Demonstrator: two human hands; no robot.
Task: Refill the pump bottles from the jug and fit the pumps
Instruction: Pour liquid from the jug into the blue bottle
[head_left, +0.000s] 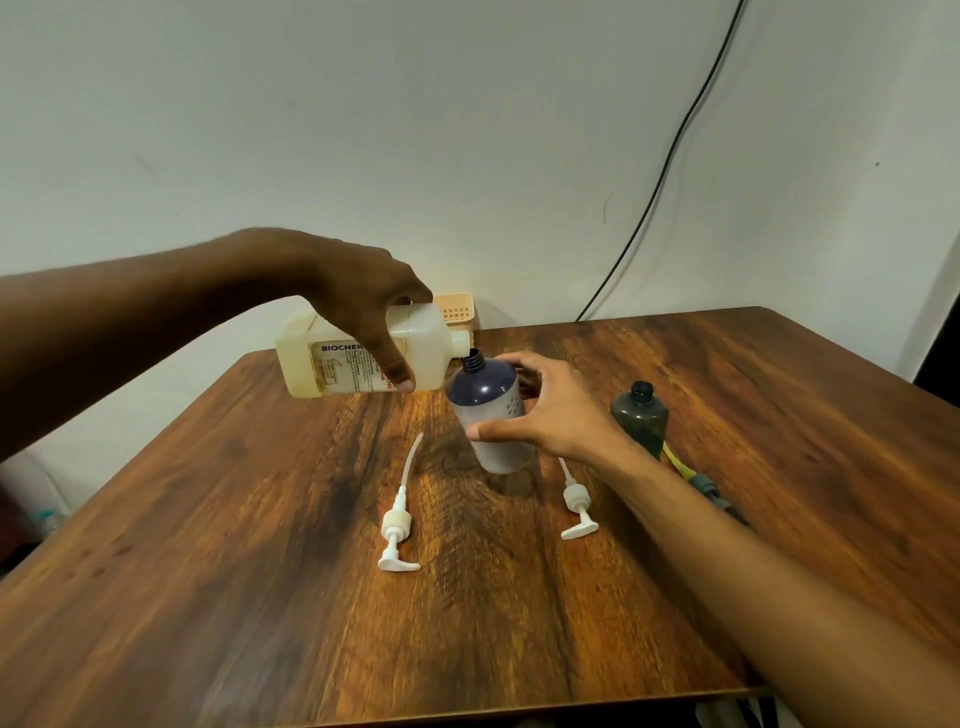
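My left hand grips a cream plastic jug from above and holds it tipped sideways, spout to the right. The spout sits right at the open neck of a dark blue bottle with a white label, which leans slightly left on the table. My right hand wraps around that bottle's right side. A second dark bottle stands open and upright to the right. Two white pumps lie flat on the table: one in front left, one in front right of the blue bottle.
The wooden table ends at a near edge at the bottom. A pump with a yellow tube lies partly under my right forearm. A peach basket stands at the wall behind the jug. A black cable hangs down the wall.
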